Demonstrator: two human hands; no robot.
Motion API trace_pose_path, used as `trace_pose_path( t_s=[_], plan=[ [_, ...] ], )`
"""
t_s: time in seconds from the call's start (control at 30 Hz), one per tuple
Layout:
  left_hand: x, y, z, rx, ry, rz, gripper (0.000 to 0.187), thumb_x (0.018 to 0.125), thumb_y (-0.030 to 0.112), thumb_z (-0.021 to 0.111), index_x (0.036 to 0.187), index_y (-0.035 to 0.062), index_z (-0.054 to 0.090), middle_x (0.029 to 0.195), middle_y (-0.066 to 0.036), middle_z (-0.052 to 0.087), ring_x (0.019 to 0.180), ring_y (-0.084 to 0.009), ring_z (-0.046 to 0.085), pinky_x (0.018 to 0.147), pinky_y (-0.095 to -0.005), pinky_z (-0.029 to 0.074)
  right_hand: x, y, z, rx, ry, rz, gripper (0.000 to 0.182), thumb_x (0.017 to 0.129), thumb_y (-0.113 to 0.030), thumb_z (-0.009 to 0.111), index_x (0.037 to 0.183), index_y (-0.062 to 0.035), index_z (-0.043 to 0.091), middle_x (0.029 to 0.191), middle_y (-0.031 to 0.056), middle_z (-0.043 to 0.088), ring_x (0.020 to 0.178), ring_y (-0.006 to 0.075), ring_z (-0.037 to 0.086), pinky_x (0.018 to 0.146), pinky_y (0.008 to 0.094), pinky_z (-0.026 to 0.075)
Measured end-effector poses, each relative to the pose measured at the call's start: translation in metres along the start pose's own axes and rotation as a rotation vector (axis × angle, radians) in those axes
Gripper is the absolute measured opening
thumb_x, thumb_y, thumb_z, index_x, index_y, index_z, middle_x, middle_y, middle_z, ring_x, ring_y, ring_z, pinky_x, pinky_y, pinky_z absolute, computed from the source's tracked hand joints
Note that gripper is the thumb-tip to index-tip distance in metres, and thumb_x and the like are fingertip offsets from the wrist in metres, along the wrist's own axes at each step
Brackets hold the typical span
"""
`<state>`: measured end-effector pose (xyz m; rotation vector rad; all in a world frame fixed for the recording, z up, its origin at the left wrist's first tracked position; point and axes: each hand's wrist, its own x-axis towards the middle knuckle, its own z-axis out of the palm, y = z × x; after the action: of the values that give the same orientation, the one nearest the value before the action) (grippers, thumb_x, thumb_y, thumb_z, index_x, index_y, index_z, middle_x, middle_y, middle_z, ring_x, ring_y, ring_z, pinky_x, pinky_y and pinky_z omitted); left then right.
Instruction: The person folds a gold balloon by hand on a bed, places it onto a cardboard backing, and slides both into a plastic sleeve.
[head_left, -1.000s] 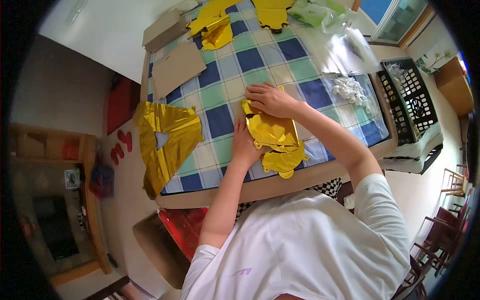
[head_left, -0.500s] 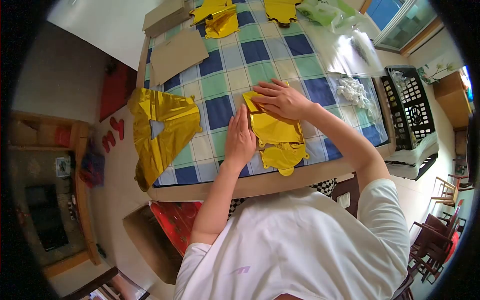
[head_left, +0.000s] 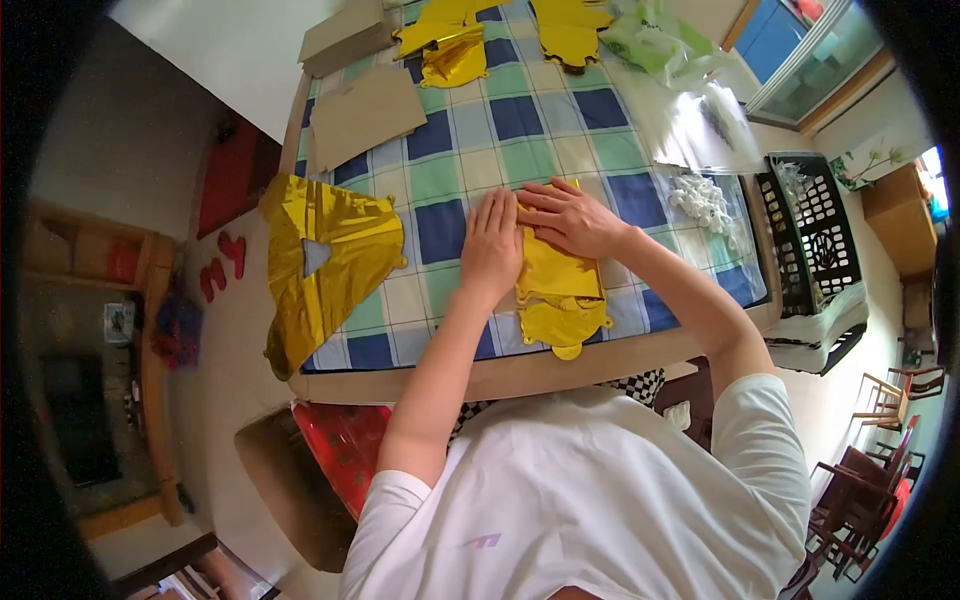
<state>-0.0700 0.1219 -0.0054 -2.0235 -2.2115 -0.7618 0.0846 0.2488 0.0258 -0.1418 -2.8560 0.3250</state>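
A flat, uninflated gold foil balloon (head_left: pixel 560 282) lies folded into a narrow shape near the front edge of the table. My left hand (head_left: pixel 492 248) rests flat along its upper left edge, fingers stretched out. My right hand (head_left: pixel 578 222) is spread flat over the balloon's upper part, pressing on it, with its fingertips close to those of the left. Both hands cover the top of the foil. To the left, a larger gold foil balloon (head_left: pixel 345 235) with a slot in it lies spread out, partly over the table edge.
Brown cardboard sheets (head_left: pixel 368 118) and a cardboard stack (head_left: pixel 345 38) lie at the back left. More gold foil balloons (head_left: pixel 455 60) are at the far side. Clear plastic bags (head_left: pixel 705 125), a white tangled bundle (head_left: pixel 703 205) and a black crate (head_left: pixel 820 225) are on the right.
My left hand has moved up along the foil, beside the right fingertips. The flap that stuck out at the upper left is now under my hands. The view has shifted slightly.
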Motion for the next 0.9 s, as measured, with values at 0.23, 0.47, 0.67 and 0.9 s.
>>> trace_pose_path(
  t_s=[0.23, 0.47, 0.67, 0.9],
  plan=[
    [-0.005, -0.002, 0.005, 0.013, -0.048, -0.021, 0.055, 0.094, 0.024, 0.046, 0.144, 0.0032, 0.033, 0.149, -0.014, 0.034, 0.140, -0.0266, 0.028, 0.116, -0.0441, 0.020, -0.031, -0.010, -0.007, 0.022, -0.058, 0.057, 0.051, 0.090, -0.026, 0.055, 0.136, -0.0073, 0.045, 0.144, 0.0116, 0.042, 0.137, 0.0264, 0.034, 0.114, 0.0433, 0.024],
    [-0.004, -0.002, 0.007, 0.040, -0.006, 0.000, 0.049, 0.094, 0.024, 0.049, 0.139, 0.0060, 0.041, 0.146, -0.013, 0.038, 0.137, -0.0279, 0.032, 0.112, -0.0459, 0.025, -0.122, -0.067, -0.033, 0.078, -0.238, 0.151, 0.047, 0.090, -0.024, 0.055, 0.134, -0.0075, 0.049, 0.144, 0.0109, 0.043, 0.136, 0.0265, 0.035, 0.113, 0.0436, 0.025],
    [-0.004, 0.001, 0.000, 0.022, -0.030, 0.009, 0.048, 0.094, 0.025, 0.049, 0.138, 0.0063, 0.044, 0.146, -0.015, 0.038, 0.138, -0.0280, 0.031, 0.114, -0.0455, 0.023, -0.141, -0.087, -0.028, 0.362, 0.050, 0.533, 0.027, 0.087, -0.017, 0.058, 0.113, -0.0068, 0.062, 0.114, 0.0112, 0.063, 0.100, 0.0312, 0.062, 0.083, 0.0426, 0.050],
    [-0.004, 0.000, -0.002, 0.029, -0.041, 0.043, 0.047, 0.093, 0.026, 0.050, 0.137, 0.0097, 0.046, 0.146, -0.015, 0.038, 0.137, -0.0303, 0.032, 0.113, -0.0460, 0.025, -0.075, -0.052, -0.011, -0.020, 0.259, 1.073, 0.028, 0.085, -0.030, 0.064, 0.097, -0.0056, 0.055, 0.084, 0.0120, 0.065, 0.079, 0.0317, 0.064, 0.069, 0.0414, 0.049]
  ],
)
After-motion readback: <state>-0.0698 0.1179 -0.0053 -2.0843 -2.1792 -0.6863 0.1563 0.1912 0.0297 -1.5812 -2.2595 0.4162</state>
